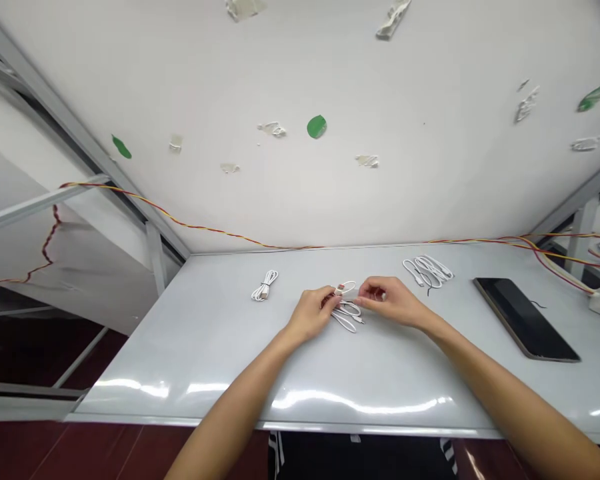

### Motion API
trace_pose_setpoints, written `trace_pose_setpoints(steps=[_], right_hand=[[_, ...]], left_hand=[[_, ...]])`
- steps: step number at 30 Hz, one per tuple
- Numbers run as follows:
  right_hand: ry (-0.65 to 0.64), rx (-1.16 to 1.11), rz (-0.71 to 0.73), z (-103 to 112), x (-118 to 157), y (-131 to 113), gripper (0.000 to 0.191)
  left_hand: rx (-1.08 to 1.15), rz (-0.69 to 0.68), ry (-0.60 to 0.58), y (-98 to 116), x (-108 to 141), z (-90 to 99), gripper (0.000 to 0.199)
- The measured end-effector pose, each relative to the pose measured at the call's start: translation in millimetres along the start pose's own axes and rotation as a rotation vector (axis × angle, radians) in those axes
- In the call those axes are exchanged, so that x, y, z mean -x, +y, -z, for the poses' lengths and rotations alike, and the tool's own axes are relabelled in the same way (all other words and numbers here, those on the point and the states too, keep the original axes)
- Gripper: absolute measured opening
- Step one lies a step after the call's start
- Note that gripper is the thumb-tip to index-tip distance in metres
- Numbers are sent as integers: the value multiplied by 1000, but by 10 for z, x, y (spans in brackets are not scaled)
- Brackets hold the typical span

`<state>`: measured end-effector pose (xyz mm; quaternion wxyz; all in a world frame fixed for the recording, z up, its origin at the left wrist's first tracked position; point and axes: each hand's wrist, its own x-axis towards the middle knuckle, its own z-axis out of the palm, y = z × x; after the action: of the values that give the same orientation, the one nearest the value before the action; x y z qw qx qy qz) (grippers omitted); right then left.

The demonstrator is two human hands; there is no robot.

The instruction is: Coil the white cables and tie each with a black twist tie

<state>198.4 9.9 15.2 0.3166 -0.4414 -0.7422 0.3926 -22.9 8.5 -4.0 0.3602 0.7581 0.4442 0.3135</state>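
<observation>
Cable [347, 319], white, lies mid-way along the table [190, 353]; left hand [310, 313] and right hand [386, 301] pinch it from 2 sides, seemingly to keep its loop raised. Left coil [265, 285] and right coil [427, 272] lie far.

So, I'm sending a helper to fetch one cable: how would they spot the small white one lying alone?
On the glossy white tabletop, find the person's left hand near the middle. Just left of it lies a small coiled white cable. Unlike the cable being handled and the larger white bundle farther right, it sits alone.
</observation>
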Motion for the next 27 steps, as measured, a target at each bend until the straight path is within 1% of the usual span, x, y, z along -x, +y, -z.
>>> trace_pose_setpoints(steps=[3, 4, 6, 9, 11, 13, 15, 16, 18, 20, 21, 22, 24, 26, 27], right_hand=[[-146, 250, 21, 16, 30, 39, 18], [-169, 322, 33, -3, 38, 54, 15], [-156, 405, 67, -54, 46, 77, 12], [-73, 380, 139, -92, 31, 74, 15], [49, 274, 173, -82, 12, 48, 14], [183, 138, 194, -70, 0, 13, 14], [281, 35, 227, -82, 4, -19, 13], [309, 16, 258, -101, 13, -29, 12], [337, 45, 357, -155, 36, -31, 11], [363, 133, 488, -214, 61, -12, 13], [376, 179, 548, -240, 72, 0, 16], [391, 218, 596, -264, 82, 9, 18], [418, 258, 645, -300, 98, 12, 20], [422, 218, 621, -315, 106, -13, 19], [428, 160, 571, -311, 103, -33, 16]], left_hand=[[134, 89, 90, -47, -24, -13, 24], [162, 111, 112, -60, -29, -15, 23], [189, 142, 149, -83, -40, -14, 26], [209, 152, 218, -102, -52, 13, 38], [222, 134, 259, -92, -52, 39, 41], [236, 88, 273, -60, -43, 57, 41], [213, -7, 282, -15, -24, 56, 35], [183, -73, 285, 6, -12, 49, 30], [110, -215, 271, 36, 12, 25, 21], [66, -318, 238, 46, 33, -2, 20], [58, -344, 227, 47, 43, -15, 21], [54, -356, 224, 49, 52, -26, 21], [59, -353, 229, 60, 67, -43, 20], [95, -315, 231, 86, 72, -47, 18], [137, -274, 239, 100, 68, -41, 17]])
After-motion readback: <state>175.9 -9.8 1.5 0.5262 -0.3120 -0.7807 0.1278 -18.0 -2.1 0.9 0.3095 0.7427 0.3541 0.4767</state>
